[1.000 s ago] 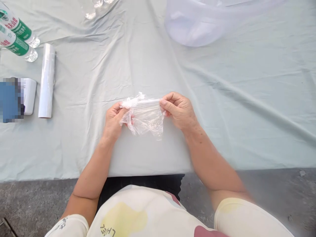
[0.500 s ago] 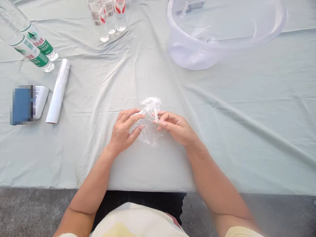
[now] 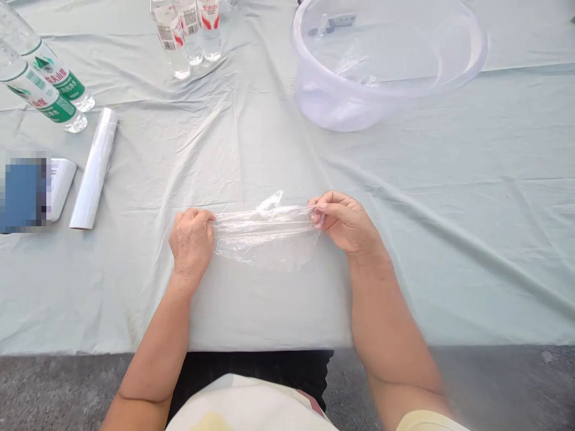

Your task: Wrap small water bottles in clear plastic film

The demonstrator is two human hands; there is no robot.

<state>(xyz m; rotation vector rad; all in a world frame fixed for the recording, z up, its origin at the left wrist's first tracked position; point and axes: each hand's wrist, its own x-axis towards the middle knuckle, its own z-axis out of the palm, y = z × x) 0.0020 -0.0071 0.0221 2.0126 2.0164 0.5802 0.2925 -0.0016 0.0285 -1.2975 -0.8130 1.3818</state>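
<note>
A clear, thin plastic bag [image 3: 269,239] is stretched sideways between my hands, just above the cloth near the table's front edge. My left hand [image 3: 192,242] is closed on its left end, the fingertips curled out of sight. At the other end my right hand [image 3: 345,221] pinches the film between thumb and fingers. The film's upper edge runs nearly straight from hand to hand, with a crumpled tuft standing up behind it. Below that edge it hangs loose and wrinkled.
On the pale green tablecloth [image 3: 449,269], a translucent tub [image 3: 350,111] with clear plastic inside stands at back right. Several water bottles [image 3: 58,108] stand at back left and centre. A roll of plastic film [image 3: 94,173] lies beside a white box [image 3: 61,185] and a blurred-out blue item [image 3: 22,194].
My hands have moved apart, pulling the bunched bag out wide. My left hand, open beside it before, has closed on its left end. The camera view has shifted slightly.
</note>
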